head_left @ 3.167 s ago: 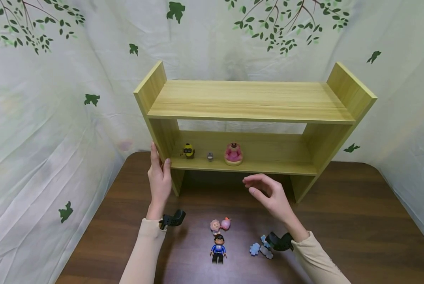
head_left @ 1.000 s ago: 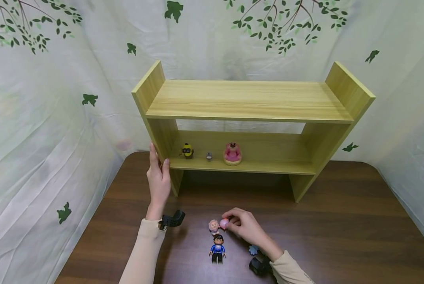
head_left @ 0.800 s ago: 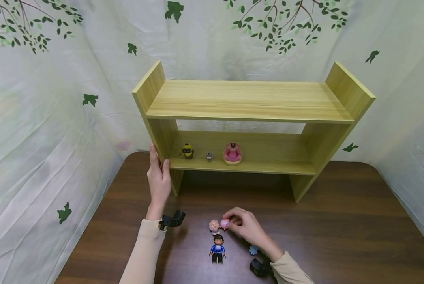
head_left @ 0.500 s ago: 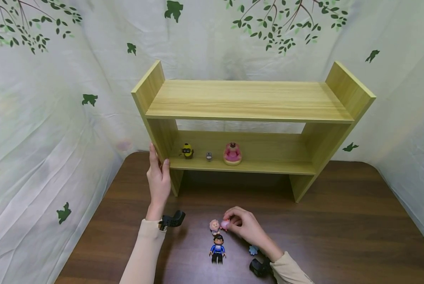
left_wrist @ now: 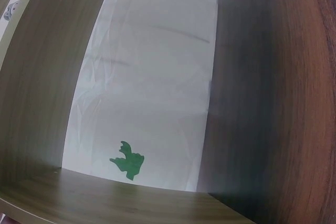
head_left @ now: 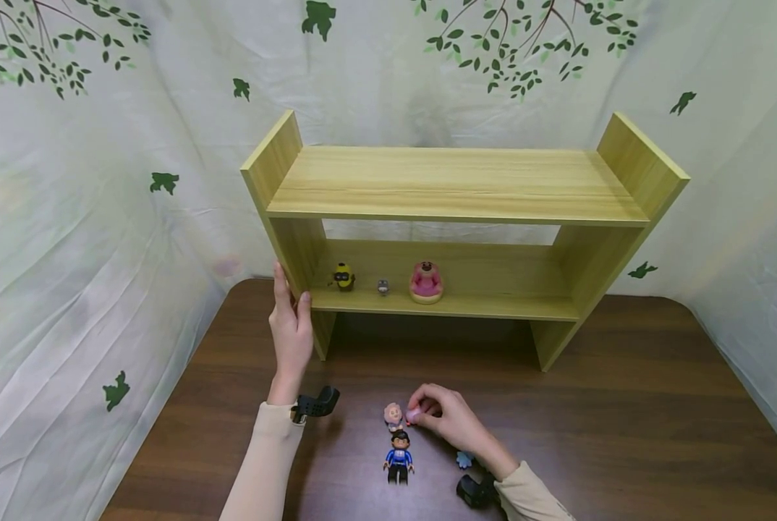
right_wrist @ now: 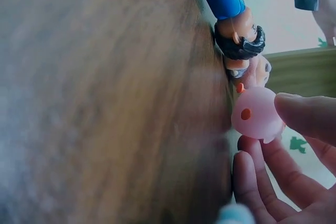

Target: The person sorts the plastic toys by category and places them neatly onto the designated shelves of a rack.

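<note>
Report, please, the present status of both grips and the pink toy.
Left grip resting on shelf's left side. Right grip pinching pink toy. Peach-coloured figure close beside, possibly in the way.

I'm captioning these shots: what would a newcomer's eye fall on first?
The pale wooden shelf dominates the middle of the head view, a pink figure on its lower board. In front of it, the right hand pinches a round pink toy, while the left hand rests against the shelf's left side.

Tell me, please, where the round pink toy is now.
In the head view, the round pink toy is pinched by the right hand, just right of the peach-coloured figure.
</note>
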### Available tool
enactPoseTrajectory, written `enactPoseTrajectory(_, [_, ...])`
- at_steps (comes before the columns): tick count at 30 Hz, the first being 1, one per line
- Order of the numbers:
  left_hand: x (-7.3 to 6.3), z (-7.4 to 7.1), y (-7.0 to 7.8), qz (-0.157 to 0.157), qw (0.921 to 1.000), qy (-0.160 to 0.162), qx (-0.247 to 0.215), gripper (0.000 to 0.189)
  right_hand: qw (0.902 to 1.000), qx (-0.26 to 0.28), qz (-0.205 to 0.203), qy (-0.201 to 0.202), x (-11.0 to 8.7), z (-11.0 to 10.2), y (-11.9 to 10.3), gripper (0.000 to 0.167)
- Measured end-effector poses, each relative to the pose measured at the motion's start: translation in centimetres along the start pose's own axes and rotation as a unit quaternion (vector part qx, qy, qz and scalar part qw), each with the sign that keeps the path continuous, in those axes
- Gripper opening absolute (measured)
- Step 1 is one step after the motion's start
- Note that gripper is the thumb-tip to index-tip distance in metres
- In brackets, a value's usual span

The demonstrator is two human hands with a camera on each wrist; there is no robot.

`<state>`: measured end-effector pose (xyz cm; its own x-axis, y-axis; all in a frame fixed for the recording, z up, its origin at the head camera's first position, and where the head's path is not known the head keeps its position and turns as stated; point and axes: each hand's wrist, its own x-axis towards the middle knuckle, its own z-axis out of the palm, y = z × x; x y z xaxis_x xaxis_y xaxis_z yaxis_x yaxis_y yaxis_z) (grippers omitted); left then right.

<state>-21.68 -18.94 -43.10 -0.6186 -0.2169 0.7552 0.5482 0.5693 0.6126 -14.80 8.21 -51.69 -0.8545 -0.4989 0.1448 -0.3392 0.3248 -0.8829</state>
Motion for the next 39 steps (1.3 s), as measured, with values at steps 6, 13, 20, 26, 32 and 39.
enactPoseTrajectory(6, [0.0, 0.0, 0.0, -0.001, 1.0, 0.006, 0.0, 0.072, 0.9997, 0.018, 0.016, 0.001, -0.1, -0.3, -0.2, 0.012])
enactPoseTrajectory(13, [0.0, 0.1, 0.0, 0.001, 0.9999, 0.01, -0.001, 0.072, 0.9991, 0.037, 0.012, 0.019, 0.0, -1.6, -1.2, 0.015])
enactPoseTrajectory(20, [-0.1, 0.1, 0.0, -0.001, 1.0, 0.009, 0.005, 0.071, 0.9975, 0.05, -0.041, 0.029, -0.1, -3.7, -4.8, 0.017])
enactPoseTrajectory(26, [-0.1, 0.1, 0.0, 0.001, 1.0, 0.008, 0.005, 0.072, 0.9927, 0.098, -0.061, 0.036, 0.0, -4.9, -4.9, 0.019])
enactPoseTrajectory(32, [-0.1, 0.1, 0.0, 0.003, 1.0, 0.007, 0.006, 0.072, 0.9876, 0.116, -0.093, 0.05, 0.3, -6.0, -4.2, 0.022])
enactPoseTrajectory(39, [-0.1, 0.1, 0.0, 0.002, 1.0, 0.005, 0.005, 0.071, 0.9856, 0.113, -0.11, 0.061, 0.3, -8.0, -7.3, 0.021])
